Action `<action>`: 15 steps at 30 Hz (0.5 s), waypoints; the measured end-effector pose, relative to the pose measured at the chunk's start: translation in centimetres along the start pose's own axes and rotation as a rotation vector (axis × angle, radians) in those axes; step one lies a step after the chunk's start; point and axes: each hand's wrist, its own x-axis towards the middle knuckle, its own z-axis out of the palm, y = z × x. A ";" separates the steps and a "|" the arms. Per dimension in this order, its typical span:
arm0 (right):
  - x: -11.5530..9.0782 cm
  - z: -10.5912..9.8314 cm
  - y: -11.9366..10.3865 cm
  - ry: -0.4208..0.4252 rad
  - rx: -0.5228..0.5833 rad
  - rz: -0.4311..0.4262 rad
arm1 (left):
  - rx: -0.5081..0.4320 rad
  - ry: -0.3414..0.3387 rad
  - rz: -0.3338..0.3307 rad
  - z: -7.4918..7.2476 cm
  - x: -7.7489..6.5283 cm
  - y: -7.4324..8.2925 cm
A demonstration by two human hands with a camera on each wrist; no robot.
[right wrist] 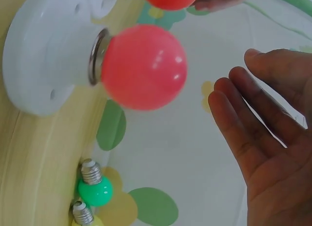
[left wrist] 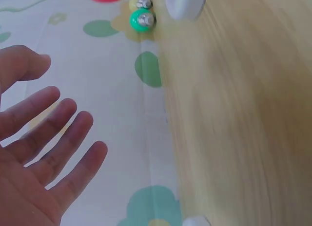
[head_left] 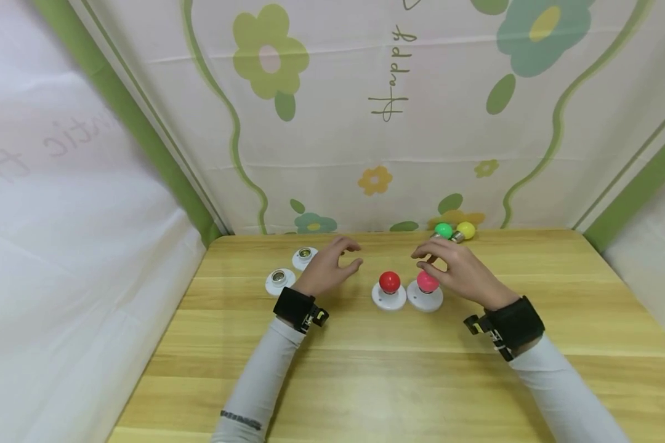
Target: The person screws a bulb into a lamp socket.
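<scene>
From where I stand, with the red bulb as the middle of a clock, the pink bulb sits at three, each upright in its white holder. The right hand hovers just beside the pink one, thumb and fingers loosely spread, holding nothing. The left hand, between nine and ten, is just as slack and holds nothing either.

The likeliest trouble, I'd say, is a careless brush of the right thumb: it could shove the pink bulb sideways and push its holder into the red one's, as the two stand so close. A sliver of metal shows at the pink bulb's neck, so it may not be fully seated; I can't tell.

Towards two o'clock, the green bulb and yellow bulb lie loose by the printed cloth. Being round, they could roll if knuckles clip them. The left wrist, swinging back towards nine, might knock the two bulbless holders.
</scene>
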 end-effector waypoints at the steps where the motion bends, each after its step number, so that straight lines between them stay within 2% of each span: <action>1: 0.0 0.0 0.2 -0.002 -0.002 0.007 | 0.018 0.009 0.002 -0.2 0.0 -0.1; 7: -0.1 0.0 1.4 -0.006 -0.020 0.026 | 0.084 0.040 0.003 -1.1 -0.1 -0.9; 15: -0.2 0.0 3.5 0.004 -0.040 0.048 | 0.106 0.080 -0.034 -2.0 -0.2 -2.2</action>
